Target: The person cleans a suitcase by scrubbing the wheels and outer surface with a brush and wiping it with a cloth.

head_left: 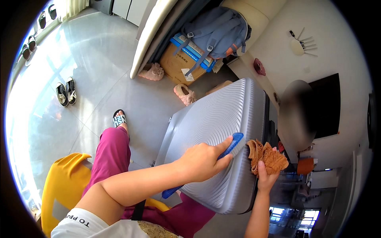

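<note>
A silver-grey hard-shell suitcase [206, 127] with curved ridges stands tilted in front of me. My left hand [202, 162] lies across its ridged face, closed around a long blue brush-like tool [233, 143]. One end of the tool shows beyond my fingers near the suitcase's edge; the other sticks out below my forearm, and its middle is hidden by my hand. At the right side of the suitcase my right hand [266, 178] grips a bunched brown cloth [272, 158], which touches the rim near the dark side.
Beyond the suitcase, a blue-grey backpack [218, 33] rests on a cardboard box [178, 63]. Pink slippers [185, 94] and black shoes [66, 92] lie on the grey tiled floor [91, 51]. A yellow chair-like object [59, 186] is beside my leg.
</note>
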The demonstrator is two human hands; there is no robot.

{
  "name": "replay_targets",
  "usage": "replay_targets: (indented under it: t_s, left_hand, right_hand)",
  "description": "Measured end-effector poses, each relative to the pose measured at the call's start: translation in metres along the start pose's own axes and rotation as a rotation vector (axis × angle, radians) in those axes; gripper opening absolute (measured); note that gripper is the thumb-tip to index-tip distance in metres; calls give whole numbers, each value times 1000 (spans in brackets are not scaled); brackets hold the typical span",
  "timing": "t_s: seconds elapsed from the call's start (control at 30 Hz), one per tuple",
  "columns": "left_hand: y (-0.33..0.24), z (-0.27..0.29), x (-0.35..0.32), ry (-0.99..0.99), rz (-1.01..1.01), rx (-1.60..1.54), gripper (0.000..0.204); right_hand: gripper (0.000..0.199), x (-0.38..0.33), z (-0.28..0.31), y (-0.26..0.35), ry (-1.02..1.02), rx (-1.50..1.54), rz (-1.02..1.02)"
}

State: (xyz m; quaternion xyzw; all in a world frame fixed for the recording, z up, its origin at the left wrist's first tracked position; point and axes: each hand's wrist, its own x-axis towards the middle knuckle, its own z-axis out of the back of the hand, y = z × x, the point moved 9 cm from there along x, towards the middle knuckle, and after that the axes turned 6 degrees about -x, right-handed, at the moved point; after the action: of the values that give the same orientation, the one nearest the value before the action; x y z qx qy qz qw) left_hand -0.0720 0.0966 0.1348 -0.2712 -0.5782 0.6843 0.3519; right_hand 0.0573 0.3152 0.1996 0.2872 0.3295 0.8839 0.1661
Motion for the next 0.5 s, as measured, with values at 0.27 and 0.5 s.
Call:
replay_targets:
  t_s: [0.27, 0.5]
  left_hand:
    - [26, 8, 5, -71, 95, 177, 56]
    - [59, 8, 10, -117, 149, 355, 54]
  right_hand:
    - [73, 4, -2, 3, 15, 0, 4]
    - [71, 8, 0, 10, 1, -26, 49]
